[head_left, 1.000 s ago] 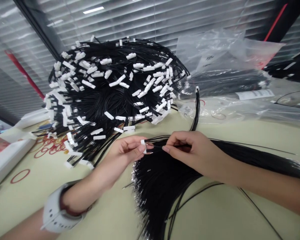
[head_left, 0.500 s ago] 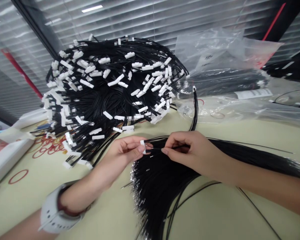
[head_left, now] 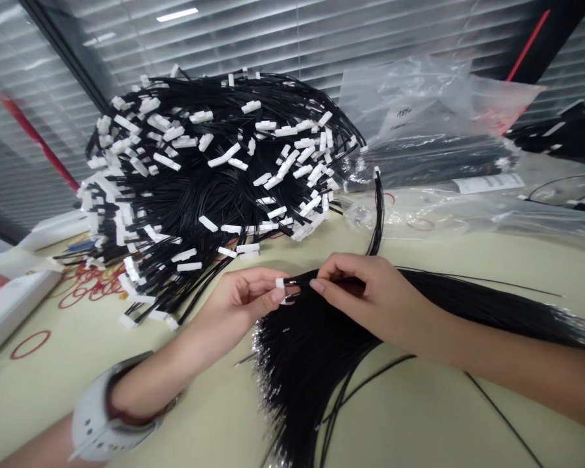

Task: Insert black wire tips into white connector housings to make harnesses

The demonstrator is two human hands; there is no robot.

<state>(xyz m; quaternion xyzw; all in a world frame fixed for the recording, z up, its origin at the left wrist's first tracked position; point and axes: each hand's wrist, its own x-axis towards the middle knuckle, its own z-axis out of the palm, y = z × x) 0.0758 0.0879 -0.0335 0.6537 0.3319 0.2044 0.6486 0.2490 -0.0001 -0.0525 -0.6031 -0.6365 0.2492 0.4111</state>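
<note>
A small white connector [head_left: 281, 290] is pinched between the thumb and fingers of my left hand [head_left: 251, 296]. Just to its right, my right hand [head_left: 353, 283] has thumb and forefinger closed on thin black wire that runs toward the connector. Whether the wire tip sits inside the connector cannot be made out. Beneath both hands spreads a thick bundle of loose black wires [head_left: 316, 351], with shiny metal tips along its left end and more at the far right.
A large heap of black cables with white connectors [head_left: 214, 175] stands behind my hands. Clear plastic bags [head_left: 419, 149] lie at the back right. Red rubber bands [head_left: 85, 286] and a white box [head_left: 19, 305] are on the left of the pale table [head_left: 214, 416].
The white connector is tilted slightly differently in my left hand. My right fingertips have shifted slightly up and left, closer to the connector. The view has moved a little.
</note>
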